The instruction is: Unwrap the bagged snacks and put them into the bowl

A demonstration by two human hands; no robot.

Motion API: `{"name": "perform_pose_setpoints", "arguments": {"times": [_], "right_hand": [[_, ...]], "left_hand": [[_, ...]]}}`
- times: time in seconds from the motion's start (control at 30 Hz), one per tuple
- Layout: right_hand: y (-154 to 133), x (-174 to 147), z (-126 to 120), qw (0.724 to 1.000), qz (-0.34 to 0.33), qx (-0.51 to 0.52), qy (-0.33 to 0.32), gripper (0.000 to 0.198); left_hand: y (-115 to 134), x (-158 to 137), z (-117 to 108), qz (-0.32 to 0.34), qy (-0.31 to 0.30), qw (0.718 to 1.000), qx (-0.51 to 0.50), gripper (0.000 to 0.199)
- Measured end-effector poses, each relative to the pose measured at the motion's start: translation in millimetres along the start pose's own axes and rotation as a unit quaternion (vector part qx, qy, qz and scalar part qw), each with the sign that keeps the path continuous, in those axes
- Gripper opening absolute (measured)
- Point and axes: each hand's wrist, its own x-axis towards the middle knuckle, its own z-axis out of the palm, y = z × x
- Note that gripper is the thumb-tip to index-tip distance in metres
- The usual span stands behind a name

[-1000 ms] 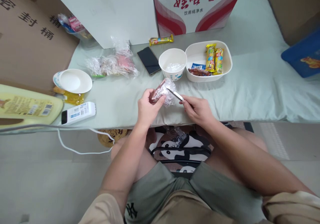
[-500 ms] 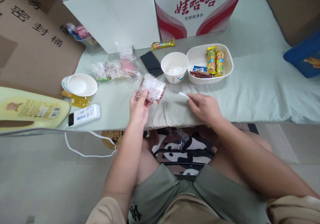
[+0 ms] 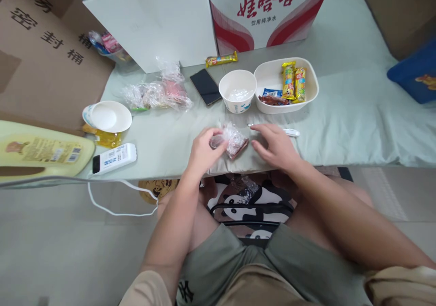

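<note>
A small reddish package in clear plastic wrap [image 3: 235, 142] rests near the front edge of the cloth-covered table. My left hand [image 3: 206, 149] has its thumb and fingers around the package's left end, gripping the crinkled wrap. To the right, my right hand [image 3: 277, 147] holds nothing; its fingers are apart and its tips point toward the package without closing on it. Behind those fingers lies a slim tool with a white handle [image 3: 292, 132] and a thin metal tip, partly covered by the hand. A white paper bowl [image 3: 237, 87] holding clear plastic stands just beyond.
A white oval tub [image 3: 311, 99] holds yellow snack packets. Nearby are a phone [image 3: 206, 87], a yellow snack stick [image 3: 221, 59] and wrapped items [image 3: 160, 94]. Leftward are a tilted paper bowl [image 3: 117, 115], a white device [image 3: 116, 159] and a yellow jug [image 3: 47, 149]. Boxes [image 3: 262, 19] stand behind.
The wrapped package has come down and right onto the table with my left hand. My right hand has let go of the white-handled tool, which now lies on the cloth.
</note>
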Motion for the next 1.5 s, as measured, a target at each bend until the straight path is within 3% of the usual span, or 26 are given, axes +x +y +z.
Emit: {"name": "perform_pose_setpoints", "arguments": {"times": [0.07, 0.13, 0.2, 0.3, 0.43, 0.57, 0.67, 0.8, 0.9, 1.0, 1.07, 1.13, 1.2, 1.27, 1.37, 1.5], "right_hand": [[-6, 0, 3, 0.997, -0.038, 0.053, -0.027, 0.049], [-11, 0, 6, 0.993, -0.056, 0.093, -0.043, 0.049], [-13, 1, 6, 0.991, -0.046, 0.112, -0.05, 0.033], [-8, 1, 1, 0.992, -0.016, 0.119, -0.025, 0.008], [9, 1, -13, 0.991, 0.054, 0.123, 0.028, 0.013], [20, -2, -27, 0.988, 0.118, 0.093, 0.047, 0.041], [20, -4, -31, 0.992, 0.083, 0.088, 0.035, 0.044], [17, -5, -27, 0.998, 0.053, -0.006, 0.029, 0.034], [11, -6, -27, 0.997, 0.008, -0.065, 0.05, 0.017], [0, -12, -34, 0.996, -0.054, -0.053, 0.057, 0.017], [-10, -17, -40, 0.995, -0.102, -0.012, -0.003, 0.016], [-20, -22, -44, 0.984, -0.132, 0.038, -0.11, 0.018], [-28, -26, -44, 0.968, -0.112, 0.053, -0.217, 0.029], [-32, -25, -43, 0.959, -0.053, 0.015, -0.277, 0.038], [-34, -21, -42, 0.964, 0.052, -0.064, -0.254, 0.043], [-27, -19, -40, 0.982, 0.118, -0.084, -0.123, 0.038]], "left_hand": [[3, 0, 3, -0.063, 0.014, 0.992, -0.105, 0.024], [7, 1, 5, -0.128, 0.033, 0.964, -0.232, 0.026], [11, 2, 5, -0.169, 0.053, 0.934, -0.309, 0.026], [9, 6, -1, -0.187, 0.087, 0.922, -0.327, 0.026], [-7, 12, -15, -0.183, 0.122, 0.943, -0.251, 0.028], [-23, 14, -24, -0.147, 0.092, 0.975, -0.139, 0.047], [-27, 13, -22, -0.06, 0.058, 0.996, -0.041, 0.049], [-21, 11, -18, 0.04, 0.012, 0.996, 0.076, 0.016], [-11, 9, -22, 0.089, 0.046, 0.99, 0.096, 0.006], [-3, 5, -28, 0.116, 0.093, 0.987, 0.063, 0.008], [0, 3, -30, 0.106, 0.118, 0.987, 0.011, 0.012], [1, 2, -30, 0.067, 0.127, 0.989, -0.047, 0.017], [1, 2, -28, 0.018, 0.122, 0.99, -0.065, 0.023], [1, 3, -26, -0.022, 0.111, 0.993, -0.019, 0.024], [0, 5, -22, -0.045, 0.092, 0.989, 0.109, 0.033], [-1, 6, -18, -0.056, 0.022, 0.982, 0.18, 0.072]]}}
